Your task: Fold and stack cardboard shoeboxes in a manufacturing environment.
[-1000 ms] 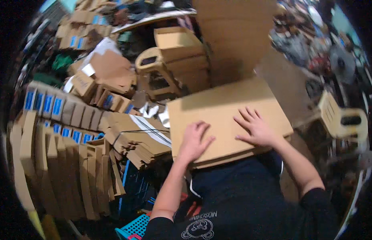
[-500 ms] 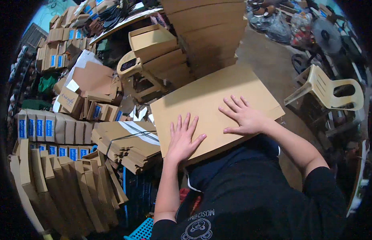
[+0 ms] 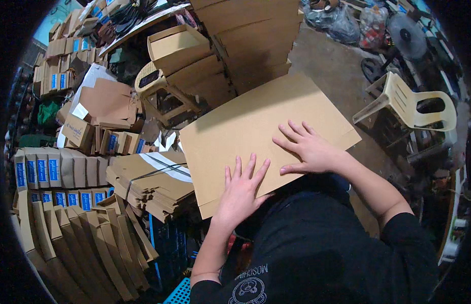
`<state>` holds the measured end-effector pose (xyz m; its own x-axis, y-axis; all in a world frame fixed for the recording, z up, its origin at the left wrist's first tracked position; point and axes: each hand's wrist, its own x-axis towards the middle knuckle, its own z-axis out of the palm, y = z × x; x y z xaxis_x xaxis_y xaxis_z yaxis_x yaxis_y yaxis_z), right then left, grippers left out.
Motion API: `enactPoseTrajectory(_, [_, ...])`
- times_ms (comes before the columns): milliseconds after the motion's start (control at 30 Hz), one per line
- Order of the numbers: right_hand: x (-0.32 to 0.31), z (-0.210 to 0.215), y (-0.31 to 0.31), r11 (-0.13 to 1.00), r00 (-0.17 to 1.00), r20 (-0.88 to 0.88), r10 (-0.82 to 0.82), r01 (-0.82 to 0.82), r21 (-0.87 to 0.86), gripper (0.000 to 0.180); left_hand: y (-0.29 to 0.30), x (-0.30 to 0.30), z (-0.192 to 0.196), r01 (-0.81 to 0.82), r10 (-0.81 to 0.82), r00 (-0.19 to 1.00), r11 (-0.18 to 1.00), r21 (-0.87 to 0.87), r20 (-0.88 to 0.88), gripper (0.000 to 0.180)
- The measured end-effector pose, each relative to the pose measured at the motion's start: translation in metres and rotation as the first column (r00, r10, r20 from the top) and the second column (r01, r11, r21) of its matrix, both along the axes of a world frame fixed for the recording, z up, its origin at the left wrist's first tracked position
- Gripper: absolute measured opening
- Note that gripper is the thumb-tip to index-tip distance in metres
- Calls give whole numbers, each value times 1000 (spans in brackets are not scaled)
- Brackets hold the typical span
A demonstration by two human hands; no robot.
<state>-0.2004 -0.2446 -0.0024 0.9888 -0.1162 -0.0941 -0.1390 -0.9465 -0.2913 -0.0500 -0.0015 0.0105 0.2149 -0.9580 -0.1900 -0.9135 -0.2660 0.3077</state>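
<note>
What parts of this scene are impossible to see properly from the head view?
- Underside of the flat cardboard sheet and whatever supports it: hidden by the sheet itself.
- Palms of the left hand and right hand: pressed face down.
- Fan: cut by the dark rim.

Both the left hand (image 3: 240,192) and right hand (image 3: 309,149) lie flat, fingers spread.

The near edge of the flat cardboard sheet (image 3: 256,121) is covered by the left hand (image 3: 240,190) and right hand (image 3: 309,149). The bundled flat cartons (image 3: 154,182) are partly hidden under the sheet. The plastic chair (image 3: 418,104) is distorted near the rim.
</note>
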Motion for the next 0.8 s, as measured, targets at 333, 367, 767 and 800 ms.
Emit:
enactPoseTrajectory(333, [-27, 77, -20, 947, 969, -106, 225, -191, 258, 101, 10, 4, 24, 6, -3, 997, 999, 32, -77, 91])
enactPoseTrajectory(367, [-29, 80, -18, 954, 968, -114, 222, -191, 230, 101, 10, 2, 24, 27, -25, 997, 999, 31, -73, 86])
enactPoseTrajectory(767, [-31, 107, 6, 961, 979, 26, 201, -202, 187, 47, 17, -3, 40, 123, -147, 981, 976, -180, -126, 62])
enactPoseTrajectory(800, [-32, 109, 0, 960, 978, 28, 209, -210, 186, 47, 22, 2, 47, 109, -151, 971, 968, -224, -183, 65])
